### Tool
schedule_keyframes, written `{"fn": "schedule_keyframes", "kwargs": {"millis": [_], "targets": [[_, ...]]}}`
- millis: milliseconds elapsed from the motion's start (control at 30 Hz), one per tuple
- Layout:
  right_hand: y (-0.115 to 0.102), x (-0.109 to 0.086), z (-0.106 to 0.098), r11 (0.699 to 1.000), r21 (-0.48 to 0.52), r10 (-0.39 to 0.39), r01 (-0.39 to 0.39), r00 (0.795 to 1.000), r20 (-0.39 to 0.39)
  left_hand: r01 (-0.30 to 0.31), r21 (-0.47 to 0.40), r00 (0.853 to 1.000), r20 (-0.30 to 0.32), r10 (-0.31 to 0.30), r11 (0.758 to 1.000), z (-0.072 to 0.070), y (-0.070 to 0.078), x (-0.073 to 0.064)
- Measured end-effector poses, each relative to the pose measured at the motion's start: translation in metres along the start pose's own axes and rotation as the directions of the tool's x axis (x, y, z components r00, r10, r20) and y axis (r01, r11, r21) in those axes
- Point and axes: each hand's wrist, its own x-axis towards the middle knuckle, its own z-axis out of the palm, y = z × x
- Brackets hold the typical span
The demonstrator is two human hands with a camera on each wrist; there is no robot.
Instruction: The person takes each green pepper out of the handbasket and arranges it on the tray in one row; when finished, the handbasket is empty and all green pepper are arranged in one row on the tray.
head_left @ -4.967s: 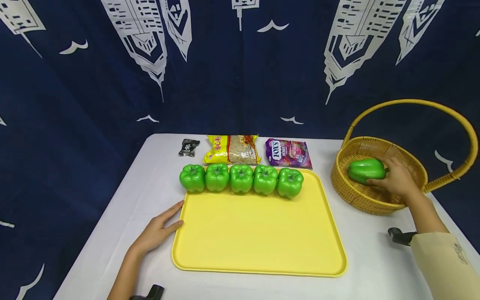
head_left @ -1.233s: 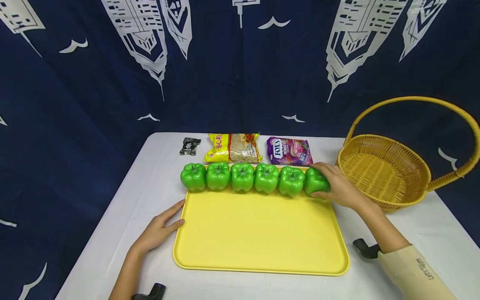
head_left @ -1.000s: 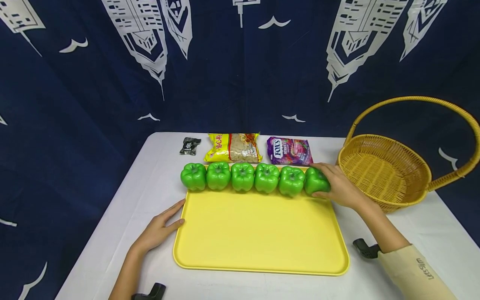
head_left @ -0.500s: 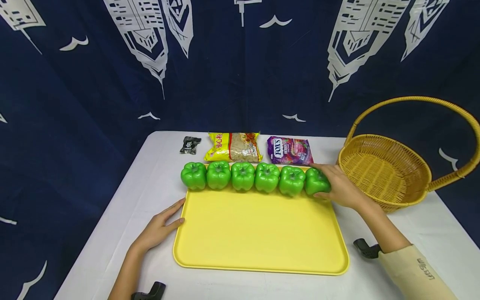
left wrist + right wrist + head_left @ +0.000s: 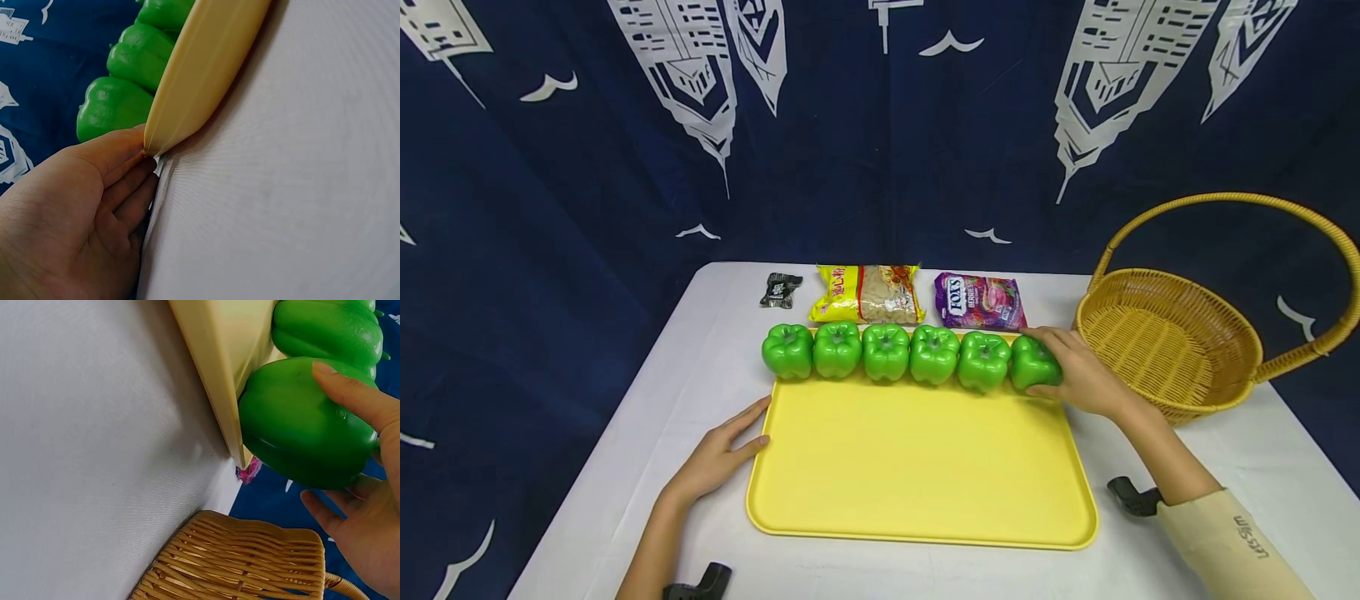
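Observation:
Several green bell peppers (image 5: 886, 353) stand side by side along the far edge of the yellow tray (image 5: 925, 467). At the right end of that row my right hand (image 5: 1082, 371) grips a bell pepper (image 5: 1031, 360). The right wrist view shows the thumb (image 5: 347, 394) over this pepper's side and the other fingers behind and under it, partly hidden. My left hand (image 5: 718, 458) rests at the tray's left edge, fingers extended. In the left wrist view its fingertips (image 5: 140, 139) touch the tray's outer wall.
Behind the row lie a small black packet (image 5: 781, 290), a yellow bag (image 5: 868, 295) and a purple Fox's bag (image 5: 980, 301). A wicker basket (image 5: 1172, 337) with a tall handle stands right of the tray, close behind my right hand. White cloth (image 5: 625, 500) covers the table.
My right hand has carried a bell pepper leftward from the basket to the right end of the row. Over the last second both hands have stayed still.

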Motion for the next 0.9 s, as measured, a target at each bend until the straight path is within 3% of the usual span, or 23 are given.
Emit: {"fn": "schedule_keyframes", "kwargs": {"millis": [900], "targets": [[-0.0016, -0.0014, -0.0029, 0.999, 0.041, 0.034, -0.036, 0.999, 0.041, 0.014, 0.01, 1.0, 0.002, -0.014, 1.0, -0.0001, 0.0002, 0.0005]]}}
